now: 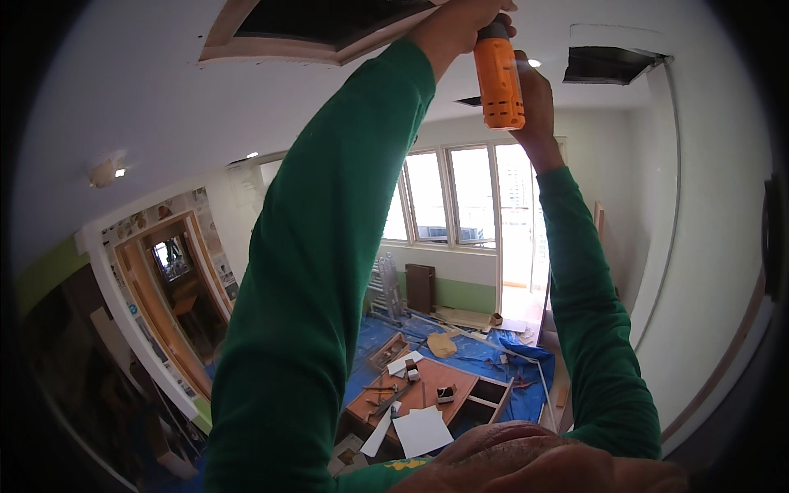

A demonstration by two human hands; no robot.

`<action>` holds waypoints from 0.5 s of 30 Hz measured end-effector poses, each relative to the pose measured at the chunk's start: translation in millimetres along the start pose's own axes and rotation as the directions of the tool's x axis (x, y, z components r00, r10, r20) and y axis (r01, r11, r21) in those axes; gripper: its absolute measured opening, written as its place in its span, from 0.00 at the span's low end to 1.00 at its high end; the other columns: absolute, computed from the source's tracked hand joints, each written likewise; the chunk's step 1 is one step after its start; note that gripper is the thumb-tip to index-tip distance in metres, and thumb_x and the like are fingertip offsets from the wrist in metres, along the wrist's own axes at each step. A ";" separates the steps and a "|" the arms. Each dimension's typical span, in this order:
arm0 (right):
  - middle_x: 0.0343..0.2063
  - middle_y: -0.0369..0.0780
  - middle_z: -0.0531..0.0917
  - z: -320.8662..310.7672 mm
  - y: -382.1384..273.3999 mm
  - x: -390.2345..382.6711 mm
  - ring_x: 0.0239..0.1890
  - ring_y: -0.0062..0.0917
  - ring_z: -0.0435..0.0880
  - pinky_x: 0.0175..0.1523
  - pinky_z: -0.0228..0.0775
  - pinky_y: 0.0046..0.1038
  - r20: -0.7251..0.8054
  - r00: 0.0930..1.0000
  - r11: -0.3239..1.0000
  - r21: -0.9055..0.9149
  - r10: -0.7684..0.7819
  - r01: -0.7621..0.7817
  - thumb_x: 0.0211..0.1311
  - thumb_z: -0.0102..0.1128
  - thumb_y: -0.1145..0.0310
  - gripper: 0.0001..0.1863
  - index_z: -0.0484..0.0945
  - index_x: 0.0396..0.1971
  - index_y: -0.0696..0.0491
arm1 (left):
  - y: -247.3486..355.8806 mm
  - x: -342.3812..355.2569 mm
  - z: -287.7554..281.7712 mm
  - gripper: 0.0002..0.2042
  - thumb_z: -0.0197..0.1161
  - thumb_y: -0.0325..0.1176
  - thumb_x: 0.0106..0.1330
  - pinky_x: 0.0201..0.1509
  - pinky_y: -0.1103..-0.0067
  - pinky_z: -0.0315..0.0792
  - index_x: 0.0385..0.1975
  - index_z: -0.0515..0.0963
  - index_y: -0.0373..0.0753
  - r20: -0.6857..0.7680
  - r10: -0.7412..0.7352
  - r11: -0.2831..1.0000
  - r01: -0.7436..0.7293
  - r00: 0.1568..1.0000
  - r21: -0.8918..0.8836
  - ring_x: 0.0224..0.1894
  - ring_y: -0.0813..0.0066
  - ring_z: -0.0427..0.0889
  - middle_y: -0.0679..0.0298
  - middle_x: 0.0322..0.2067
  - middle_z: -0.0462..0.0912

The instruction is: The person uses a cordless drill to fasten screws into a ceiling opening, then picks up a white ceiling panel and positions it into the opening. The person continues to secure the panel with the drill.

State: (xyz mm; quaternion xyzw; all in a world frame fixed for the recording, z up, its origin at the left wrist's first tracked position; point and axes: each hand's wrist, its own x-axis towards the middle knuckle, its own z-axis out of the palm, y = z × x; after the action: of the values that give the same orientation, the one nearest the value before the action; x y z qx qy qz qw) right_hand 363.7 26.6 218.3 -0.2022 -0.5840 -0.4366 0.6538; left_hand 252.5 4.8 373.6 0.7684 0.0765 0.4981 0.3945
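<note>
- Ceiling (246, 107): pale, spread around and beyond the raised hands.
- Blue sheeting (481, 349): laid over the floor, well below the hands.
- Windows (452, 197): bright, beyond and below the hands, between the two arms.
- Reddish-brown work surface (444, 374): well below the hands (white sheets and small tools lie on it).
- Framed ceiling opening (279, 48): dark inside, to the left of the hands.
- Arms: both raised overhead in green sleeves; the left reaches up and rightward, the right rises more steeply, bent at the elbow.
- Left hand (470, 20): uppermost, fingers curled around the tool's dark end.
- Right hand (538, 100): lower, grasping the tool from behind its right side; most fingers hidden.
- Orange power tool (499, 82): between the hands, body close to upright, dark end up.
</note>
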 end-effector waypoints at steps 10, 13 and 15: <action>0.33 0.38 0.83 -26.3 26.1 -71.1 0.31 0.27 0.86 0.40 0.81 0.30 0.086 0.978 0.960 0.190 0.191 -0.204 0.63 0.71 0.72 0.19 0.74 0.51 0.54 | -45.6 -77.9 28.6 0.12 0.63 0.36 0.70 0.39 0.67 0.80 0.40 0.75 0.32 0.197 0.046 0.957 0.013 0.979 -0.290 0.33 0.61 0.81 0.57 0.32 0.77; 0.38 0.35 0.82 -24.4 -10.3 -145.7 0.34 0.23 0.84 0.44 0.81 0.31 0.229 0.869 0.628 0.613 0.440 -0.479 0.66 0.68 0.75 0.18 0.74 0.54 0.53 | -112.0 -113.9 -9.1 0.30 0.47 0.56 0.81 0.74 0.58 0.71 0.59 0.72 0.30 0.476 0.158 0.934 0.025 0.865 -0.355 0.63 0.45 0.81 0.47 0.55 0.81; 0.41 0.35 0.81 -31.7 -48.1 -196.0 0.37 0.23 0.84 0.47 0.80 0.33 0.333 0.795 0.323 0.782 0.506 -0.533 0.67 0.67 0.76 0.18 0.75 0.54 0.52 | -161.8 -145.4 -18.0 0.28 0.56 0.52 0.78 0.75 0.58 0.70 0.62 0.71 0.31 0.510 0.172 0.931 0.030 0.843 -0.363 0.66 0.47 0.78 0.47 0.57 0.80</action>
State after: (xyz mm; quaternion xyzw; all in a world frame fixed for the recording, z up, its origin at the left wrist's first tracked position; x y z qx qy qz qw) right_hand 355.9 41.8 14.7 -0.0392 -0.6316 0.1406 0.7614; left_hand 210.7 49.6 164.2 0.7939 -0.1570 0.2846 0.5139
